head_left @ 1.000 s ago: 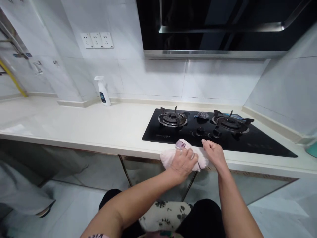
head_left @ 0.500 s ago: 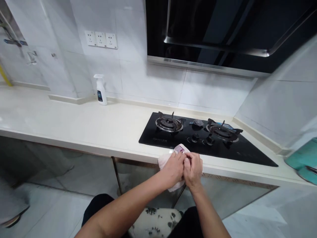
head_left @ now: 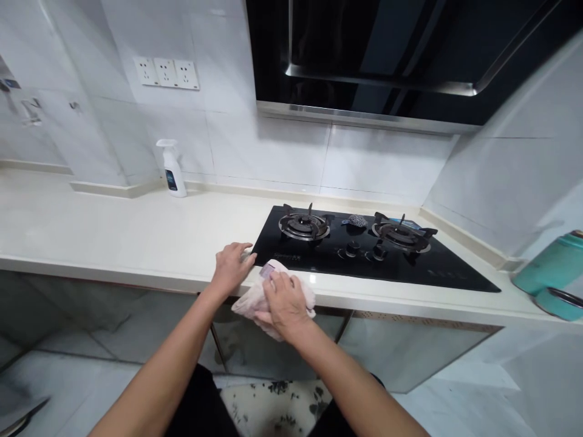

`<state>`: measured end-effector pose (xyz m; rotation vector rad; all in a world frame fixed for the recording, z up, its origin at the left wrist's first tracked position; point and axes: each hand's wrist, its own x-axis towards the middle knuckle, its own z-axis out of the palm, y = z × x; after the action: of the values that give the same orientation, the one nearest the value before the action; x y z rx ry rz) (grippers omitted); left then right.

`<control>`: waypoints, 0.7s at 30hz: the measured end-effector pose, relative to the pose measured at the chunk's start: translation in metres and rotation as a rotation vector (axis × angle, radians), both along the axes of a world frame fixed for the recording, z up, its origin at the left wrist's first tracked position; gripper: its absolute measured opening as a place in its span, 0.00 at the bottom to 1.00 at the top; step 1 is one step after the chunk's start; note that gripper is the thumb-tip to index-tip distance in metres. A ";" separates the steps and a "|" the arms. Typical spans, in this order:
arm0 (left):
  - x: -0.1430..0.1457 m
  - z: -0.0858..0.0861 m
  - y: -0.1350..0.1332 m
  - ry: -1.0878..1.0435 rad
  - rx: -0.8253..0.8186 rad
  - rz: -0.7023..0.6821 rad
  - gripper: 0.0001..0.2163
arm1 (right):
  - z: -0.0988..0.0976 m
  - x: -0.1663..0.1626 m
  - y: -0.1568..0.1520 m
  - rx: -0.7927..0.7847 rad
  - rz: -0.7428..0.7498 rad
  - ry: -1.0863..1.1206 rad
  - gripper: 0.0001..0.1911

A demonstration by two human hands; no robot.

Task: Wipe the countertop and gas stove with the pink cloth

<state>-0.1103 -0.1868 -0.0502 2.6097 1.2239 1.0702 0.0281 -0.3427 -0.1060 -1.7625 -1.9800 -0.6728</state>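
Observation:
A pale pink cloth point(head_left: 248, 301) lies bunched over the front edge of the cream countertop point(head_left: 136, 237), just in front of the black gas hob point(head_left: 364, 252). My right hand point(head_left: 283, 301) presses on top of the cloth with its fingers curled over it. To the left of it, my left hand point(head_left: 231, 266) rests flat on the counter beside the hob's left corner, fingers spread, holding nothing.
The hob has two burners point(head_left: 304, 223), two knobs point(head_left: 351, 248) and a small scrubber point(head_left: 354, 221) between the burners. A white spray bottle point(head_left: 172, 169) stands at the back wall. A teal pot point(head_left: 553, 271) sits at the far right. A dark range hood point(head_left: 378, 54) hangs overhead.
The cloth passed from my left hand to my right and slid left along the counter edge. My left hand let go and now lies flat on the counter.

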 end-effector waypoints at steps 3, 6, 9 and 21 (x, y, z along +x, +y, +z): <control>0.000 0.000 0.002 0.134 -0.102 0.063 0.17 | -0.003 -0.003 0.007 -0.039 0.022 -0.076 0.31; 0.002 0.000 0.000 0.191 -0.121 0.074 0.19 | -0.009 0.015 -0.003 0.035 0.027 -0.104 0.28; 0.002 0.002 -0.002 0.202 -0.145 0.075 0.20 | -0.017 0.047 -0.027 0.156 0.022 -0.105 0.29; 0.004 0.007 -0.009 0.191 -0.167 0.069 0.21 | -0.040 0.337 -0.250 -0.012 -0.552 -0.096 0.29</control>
<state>-0.1058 -0.1956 -0.0436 2.6056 1.3842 0.7052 0.3648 -0.5925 -0.1457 -2.3458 -1.5463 -0.9276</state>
